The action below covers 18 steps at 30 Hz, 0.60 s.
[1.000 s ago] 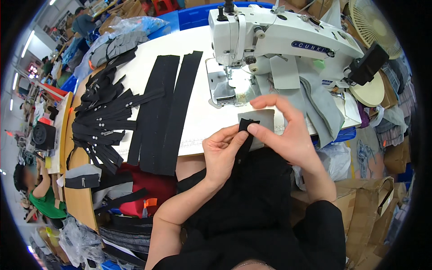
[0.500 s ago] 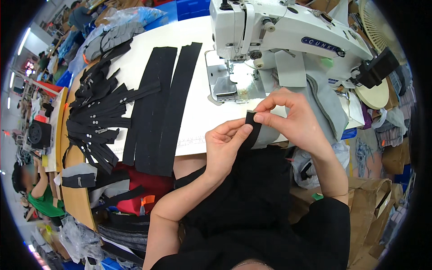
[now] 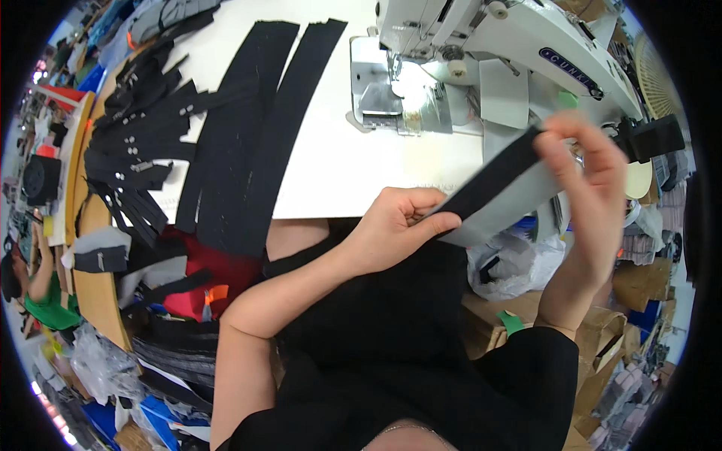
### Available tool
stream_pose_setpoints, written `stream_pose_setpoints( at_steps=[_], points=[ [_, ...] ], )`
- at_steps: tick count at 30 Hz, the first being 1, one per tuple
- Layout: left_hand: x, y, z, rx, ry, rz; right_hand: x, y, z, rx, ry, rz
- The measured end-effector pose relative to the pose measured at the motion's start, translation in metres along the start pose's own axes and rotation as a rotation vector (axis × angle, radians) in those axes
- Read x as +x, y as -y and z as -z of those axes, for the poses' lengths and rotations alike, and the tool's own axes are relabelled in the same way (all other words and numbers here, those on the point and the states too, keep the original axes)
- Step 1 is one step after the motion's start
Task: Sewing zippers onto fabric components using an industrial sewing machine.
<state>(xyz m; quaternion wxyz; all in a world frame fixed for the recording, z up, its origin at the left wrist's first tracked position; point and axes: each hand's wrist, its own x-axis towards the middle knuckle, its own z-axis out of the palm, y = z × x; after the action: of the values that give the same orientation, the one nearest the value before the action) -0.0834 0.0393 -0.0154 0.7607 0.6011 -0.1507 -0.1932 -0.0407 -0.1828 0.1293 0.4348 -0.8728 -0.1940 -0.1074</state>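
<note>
A black strip (image 3: 492,173) lies along a grey fabric piece (image 3: 511,203), held taut on a slant above the table's front edge. My left hand (image 3: 398,229) pinches its lower left end. My right hand (image 3: 590,177), blurred, grips the upper right end between thumb and fingers. Behind them stands the white sewing machine (image 3: 492,37), with its metal needle plate (image 3: 376,101). Wide black fabric strips (image 3: 241,150) and a pile of narrow zipper strips (image 3: 128,150) lie to the left on the white table (image 3: 323,180).
Grey fabric (image 3: 481,135) hangs beside the machine. A fan (image 3: 654,75) stands far right. A plastic bag (image 3: 508,267) and cardboard boxes (image 3: 598,338) are below right, red fabric (image 3: 203,278) below left. A person in green (image 3: 45,293) sits at the far left.
My right hand has swung up and rightward, stretching the strip out on a diagonal from my left hand and showing more grey fabric. The view has shifted, so the table appears higher.
</note>
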Motion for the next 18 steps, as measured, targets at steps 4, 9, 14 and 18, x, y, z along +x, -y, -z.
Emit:
stream_pose_setpoints(
  at_steps=[4,9,14,18],
  points=[
    [-0.012,0.017,0.002,-0.138,0.231,0.113,-0.004,-0.039,0.074,-0.005,-0.125,-0.074],
    [-0.030,0.054,-0.009,-0.295,0.368,0.285,-0.013,-0.071,0.139,-0.090,-0.177,-0.084],
    [-0.043,0.076,-0.020,-0.405,0.353,0.262,-0.029,-0.095,0.165,-0.045,-0.108,-0.228],
    [-0.056,0.092,-0.019,-0.380,0.349,0.324,-0.032,-0.111,0.181,-0.030,-0.184,-0.311]
  ],
)
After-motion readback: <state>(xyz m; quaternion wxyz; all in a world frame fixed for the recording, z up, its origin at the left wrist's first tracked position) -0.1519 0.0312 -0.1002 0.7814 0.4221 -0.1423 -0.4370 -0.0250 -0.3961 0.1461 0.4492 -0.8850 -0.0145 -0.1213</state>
